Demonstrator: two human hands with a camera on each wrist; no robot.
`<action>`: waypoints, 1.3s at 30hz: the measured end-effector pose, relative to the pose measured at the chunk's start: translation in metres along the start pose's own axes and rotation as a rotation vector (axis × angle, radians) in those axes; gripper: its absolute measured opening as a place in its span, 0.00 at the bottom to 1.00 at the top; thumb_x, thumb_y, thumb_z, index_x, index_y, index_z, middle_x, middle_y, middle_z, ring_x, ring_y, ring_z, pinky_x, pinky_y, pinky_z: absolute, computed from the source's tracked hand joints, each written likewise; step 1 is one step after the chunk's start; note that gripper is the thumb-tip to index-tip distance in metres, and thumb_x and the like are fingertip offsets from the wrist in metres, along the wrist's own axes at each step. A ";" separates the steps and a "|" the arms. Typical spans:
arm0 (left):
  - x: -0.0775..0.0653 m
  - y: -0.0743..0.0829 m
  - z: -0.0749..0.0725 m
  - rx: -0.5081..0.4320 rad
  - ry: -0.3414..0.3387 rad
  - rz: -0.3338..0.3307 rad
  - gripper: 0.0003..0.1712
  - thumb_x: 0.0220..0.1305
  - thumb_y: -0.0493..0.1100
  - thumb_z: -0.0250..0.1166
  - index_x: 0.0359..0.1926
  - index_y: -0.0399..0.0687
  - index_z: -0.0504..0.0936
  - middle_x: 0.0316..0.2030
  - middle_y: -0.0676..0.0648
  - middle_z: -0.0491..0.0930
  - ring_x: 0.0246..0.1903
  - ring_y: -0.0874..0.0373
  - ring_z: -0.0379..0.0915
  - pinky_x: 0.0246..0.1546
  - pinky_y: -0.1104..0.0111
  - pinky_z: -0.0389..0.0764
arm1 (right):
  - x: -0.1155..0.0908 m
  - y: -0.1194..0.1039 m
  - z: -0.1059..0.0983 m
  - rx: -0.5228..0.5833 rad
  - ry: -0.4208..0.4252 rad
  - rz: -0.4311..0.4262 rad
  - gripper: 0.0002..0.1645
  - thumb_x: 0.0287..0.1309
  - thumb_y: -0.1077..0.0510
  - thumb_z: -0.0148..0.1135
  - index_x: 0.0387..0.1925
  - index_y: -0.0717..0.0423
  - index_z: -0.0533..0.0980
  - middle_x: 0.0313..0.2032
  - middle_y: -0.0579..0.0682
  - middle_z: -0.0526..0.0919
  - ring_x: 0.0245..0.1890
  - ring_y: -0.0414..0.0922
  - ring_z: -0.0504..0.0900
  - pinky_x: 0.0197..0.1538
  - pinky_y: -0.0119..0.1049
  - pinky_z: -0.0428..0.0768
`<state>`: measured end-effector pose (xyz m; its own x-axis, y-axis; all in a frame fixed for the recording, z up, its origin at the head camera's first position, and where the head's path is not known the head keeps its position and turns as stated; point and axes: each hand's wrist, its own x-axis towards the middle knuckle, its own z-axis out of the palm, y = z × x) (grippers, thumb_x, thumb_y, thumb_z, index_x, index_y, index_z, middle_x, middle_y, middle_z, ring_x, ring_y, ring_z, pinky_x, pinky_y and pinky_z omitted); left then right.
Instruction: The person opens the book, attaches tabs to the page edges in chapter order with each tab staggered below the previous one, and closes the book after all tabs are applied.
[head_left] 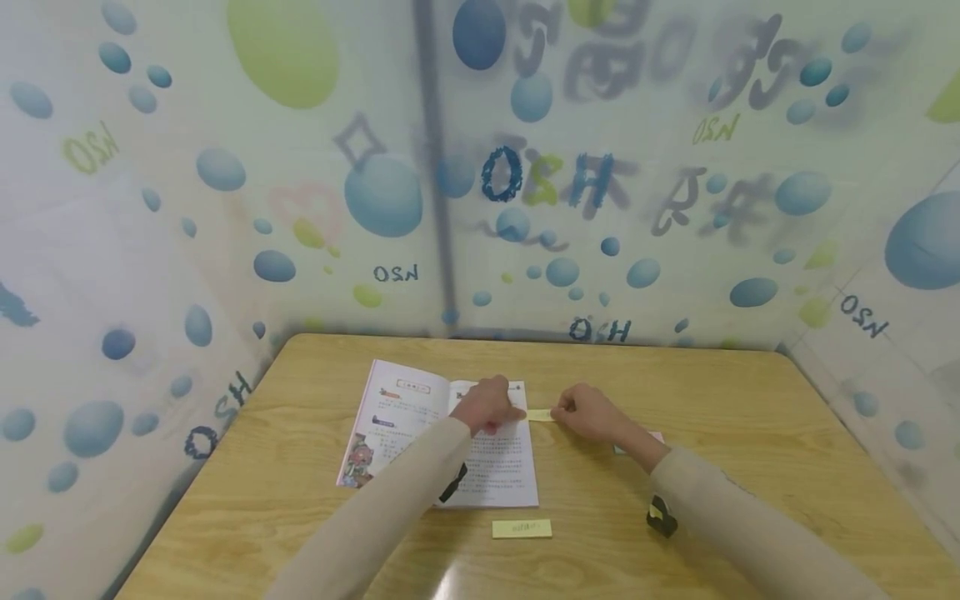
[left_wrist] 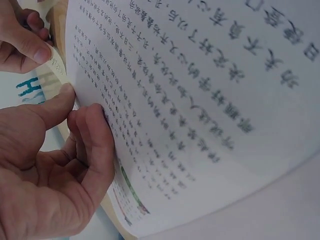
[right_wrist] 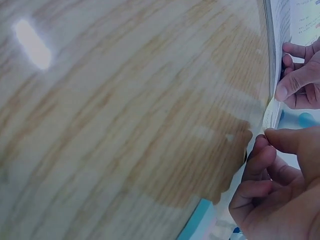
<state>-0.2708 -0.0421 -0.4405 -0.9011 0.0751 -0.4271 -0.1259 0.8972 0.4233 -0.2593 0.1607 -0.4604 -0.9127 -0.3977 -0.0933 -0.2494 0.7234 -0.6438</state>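
Observation:
An open book (head_left: 487, 483) with printed pages lies on the table. A narrow yellow sticky note (head_left: 539, 415) with handwriting on it reaches out from the right page's outer edge. My left hand (head_left: 486, 406) is over that page, its thumb on the note's inner end at the page edge and its other fingers curled (left_wrist: 60, 165). The note's outer end is pinched between thumb and index finger of my right hand (head_left: 592, 414), just right of the book. In the right wrist view the note (right_wrist: 270, 114) bends slightly between both hands (right_wrist: 285, 185).
Another yellow sticky-note strip (head_left: 522, 529) with writing lies in front of the book. A small pink and teal pad (head_left: 619, 448) sits partly behind the right forearm. The wooden table (head_left: 300, 533) meets a patterned curtain (head_left: 315, 283) at the back.

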 end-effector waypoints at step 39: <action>-0.016 -0.006 -0.008 0.036 -0.023 0.130 0.12 0.64 0.40 0.73 0.40 0.36 0.80 0.27 0.46 0.76 0.19 0.58 0.76 0.20 0.71 0.80 | -0.029 -0.008 -0.021 -0.104 -0.065 -0.038 0.18 0.69 0.56 0.64 0.22 0.56 0.77 0.17 0.44 0.74 0.17 0.39 0.69 0.22 0.33 0.69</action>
<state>-0.2593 -0.0516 -0.4301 -0.8990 0.2013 -0.3890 0.0068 0.8944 0.4472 -0.2380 0.1783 -0.4364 -0.8800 -0.4591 -0.1221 -0.3183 0.7606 -0.5658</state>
